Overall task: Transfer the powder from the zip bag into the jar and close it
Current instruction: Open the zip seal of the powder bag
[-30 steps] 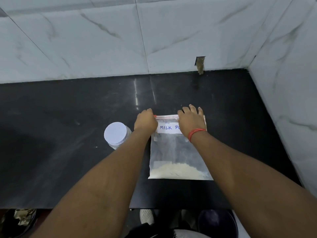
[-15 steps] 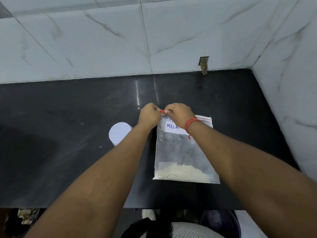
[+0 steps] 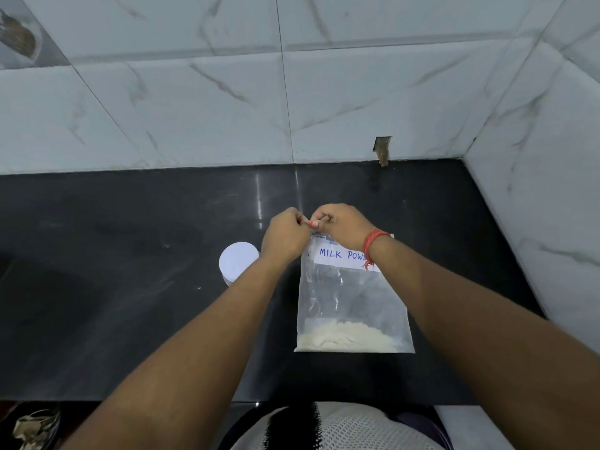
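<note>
A clear zip bag [image 3: 354,297] labelled "MILK POW…" lies on the black counter [image 3: 113,271], with pale powder [image 3: 347,339] heaped along its near bottom edge. My left hand [image 3: 284,237] and my right hand [image 3: 344,225] both pinch the bag's red zip strip at its top left corner, fingers closed and touching each other. A red thread band circles my right wrist. The jar [image 3: 238,263], with a white lid on it, stands just left of my left wrist, partly hidden by my forearm.
White marble-look tiled walls [image 3: 292,92] close off the back and right side of the counter. A small broken notch in the back wall [image 3: 383,151] sits at counter level. The counter's front edge runs close to my body.
My right hand slid from the bag's top right to its top left corner, meeting my left hand. Both hands now pinch the zip strip there and the corner has lifted slightly.
</note>
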